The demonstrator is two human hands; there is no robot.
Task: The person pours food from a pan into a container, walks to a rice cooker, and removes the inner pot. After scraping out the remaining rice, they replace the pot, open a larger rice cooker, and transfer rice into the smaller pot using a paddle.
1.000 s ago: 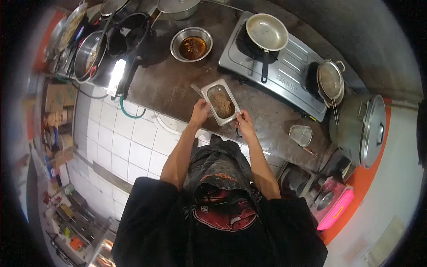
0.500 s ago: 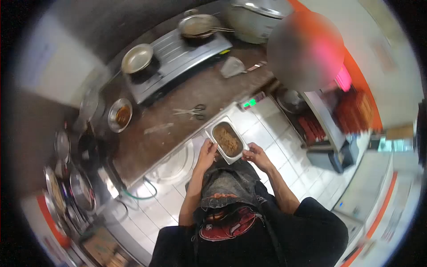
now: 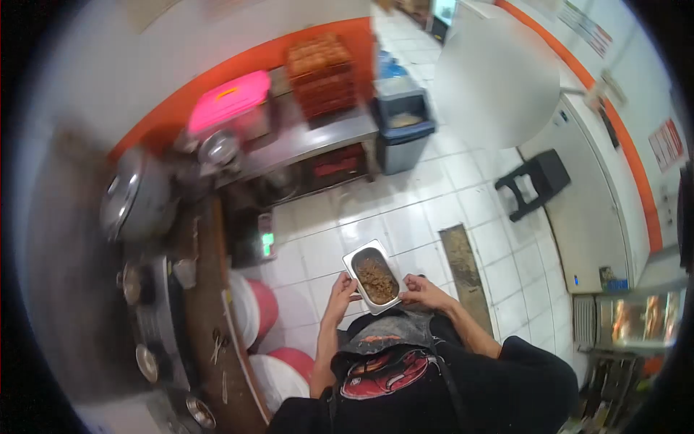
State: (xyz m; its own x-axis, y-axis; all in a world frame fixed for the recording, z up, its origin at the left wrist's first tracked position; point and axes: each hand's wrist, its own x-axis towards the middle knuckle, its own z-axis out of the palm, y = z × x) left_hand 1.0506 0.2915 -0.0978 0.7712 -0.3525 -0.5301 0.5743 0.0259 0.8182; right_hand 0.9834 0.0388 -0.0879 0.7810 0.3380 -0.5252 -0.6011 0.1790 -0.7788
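Observation:
A small rectangular steel food pan (image 3: 358, 251) is held out in front of my body, tilted slightly in view. Brown, shredded-looking food (image 3: 377, 281) lies inside it. My left hand (image 3: 341, 295) grips the pan's left side, fingers closed at the rim. On the opposite side, my right hand (image 3: 425, 293) pinches the lower right edge. Below the pan is the white tiled floor; my dark apron is just behind it.
To the left runs a counter with a stove (image 3: 163, 318), scissors (image 3: 217, 345) and a large pot (image 3: 141, 197). A grey bin (image 3: 403, 148) stands ahead. At right are a black stool (image 3: 546, 177) and a white cabinet (image 3: 589, 188); a worn mat (image 3: 465, 267) lies nearby.
My view has turned to the right, so the stove counter is now at the left and the tiled floor, bin and stool are ahead. Both hands still hold the pan.

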